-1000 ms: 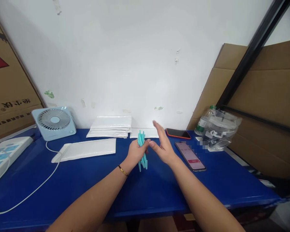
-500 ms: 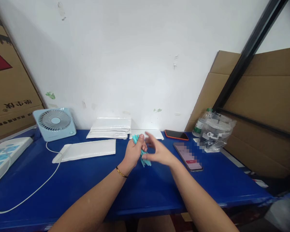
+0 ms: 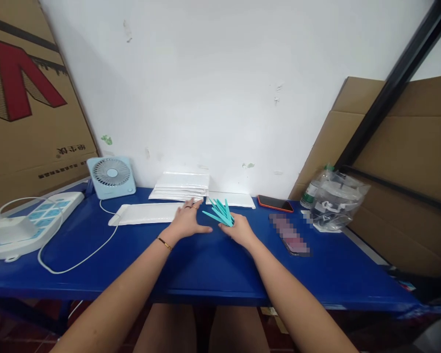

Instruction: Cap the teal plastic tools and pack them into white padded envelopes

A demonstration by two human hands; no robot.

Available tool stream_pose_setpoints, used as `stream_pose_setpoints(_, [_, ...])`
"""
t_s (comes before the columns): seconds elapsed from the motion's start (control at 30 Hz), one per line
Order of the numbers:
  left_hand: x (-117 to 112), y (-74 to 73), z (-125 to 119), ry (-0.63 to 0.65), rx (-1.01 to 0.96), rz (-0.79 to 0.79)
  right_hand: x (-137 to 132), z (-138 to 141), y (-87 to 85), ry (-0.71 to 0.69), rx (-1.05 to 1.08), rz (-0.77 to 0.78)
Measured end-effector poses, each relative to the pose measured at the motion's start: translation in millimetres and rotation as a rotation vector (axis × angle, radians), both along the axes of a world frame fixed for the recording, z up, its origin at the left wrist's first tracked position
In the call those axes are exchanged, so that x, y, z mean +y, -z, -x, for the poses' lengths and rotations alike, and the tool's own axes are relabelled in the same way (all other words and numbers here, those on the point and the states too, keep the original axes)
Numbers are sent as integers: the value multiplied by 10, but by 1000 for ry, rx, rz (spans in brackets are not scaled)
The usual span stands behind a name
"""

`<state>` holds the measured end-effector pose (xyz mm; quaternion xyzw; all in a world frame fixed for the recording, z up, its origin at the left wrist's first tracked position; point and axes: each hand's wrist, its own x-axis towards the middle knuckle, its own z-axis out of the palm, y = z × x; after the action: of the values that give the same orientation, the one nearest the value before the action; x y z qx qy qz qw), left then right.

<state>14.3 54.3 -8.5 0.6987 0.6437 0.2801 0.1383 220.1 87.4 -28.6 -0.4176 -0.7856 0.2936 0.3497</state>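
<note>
A bundle of thin turquoise sticks with tapered ends [image 3: 221,212] fans out from my right hand [image 3: 240,229], whose fingers are closed around their near ends. To its left, my left hand [image 3: 187,220] is spread with thumb and fingers apart and holds nothing. Its palm hovers at the right end of a flat white padded mailer [image 3: 145,214], partly hiding it; whether they touch I cannot tell. Just behind the hands are a stack of similar white mailers [image 3: 182,186] and a flat white piece [image 3: 238,199] against the wall.
A light blue fan [image 3: 112,177] and a white power strip [image 3: 51,218] with a looping cable occupy the left of the blue table [image 3: 206,279]. To the right are a red-edged phone [image 3: 275,203], a second phone [image 3: 292,238], a bottle [image 3: 309,193] and a clear plastic bag [image 3: 338,203].
The turquoise sticks have passed from my left hand to my right. My left hand has opened and moved left toward the single mailer. The camera view has turned slightly left.
</note>
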Motion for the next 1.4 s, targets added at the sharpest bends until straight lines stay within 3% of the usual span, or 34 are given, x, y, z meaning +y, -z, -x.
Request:
stream_pose_setpoints(0.07, [19,94,209,-171,282,113,72,-45,40,11,-8,94])
stream_pose_setpoints(0.2, [-96,192,301,-139,445,187,165,-122,105,-18,19,184])
stream_pose_setpoints(0.3, [-379,184,198,-77,416,143,191,-191,100,-25,9,97])
stream_pose_setpoints(0.4, [-778,154,105,57,268,68,205,-250,58,31,-13,1])
stream_pose_setpoints(0.5, [-1125,110,98,181,91,102,216,-275,24,84,-18,-43])
stream_pose_setpoints(0.6, [-1272,60,210,343,21,154,214,-280,10,83,-22,-52])
stream_pose_setpoints(0.7, [-1208,27,378,402,41,188,190,-287,-12,82,-75,-66])
stream_pose_setpoints(0.8, [-1050,-42,405,280,61,79,134,-274,-63,91,-251,-134])
stream_pose_setpoints(0.9, [-899,-212,160,50,120,-218,23,-195,-145,122,-568,-292])
stream_pose_setpoints(0.97, [-797,-337,-102,22,268,-360,-80,-110,-211,136,-756,-414])
stream_pose_setpoints(1.03, [-672,-410,-351,116,426,-339,-185,-31,-280,114,-864,-508])
stream_pose_setpoints(1.13, [-458,-382,-576,89,526,-88,-297,12,-377,99,-902,-563])
stream_pose_setpoints(1.27, [-247,-251,-657,43,517,-27,-322,-45,-462,120,-908,-422])
stream_pose_setpoints(1.4, [-155,-226,-753,44,500,-46,-284,-29,-475,123,-882,-273])
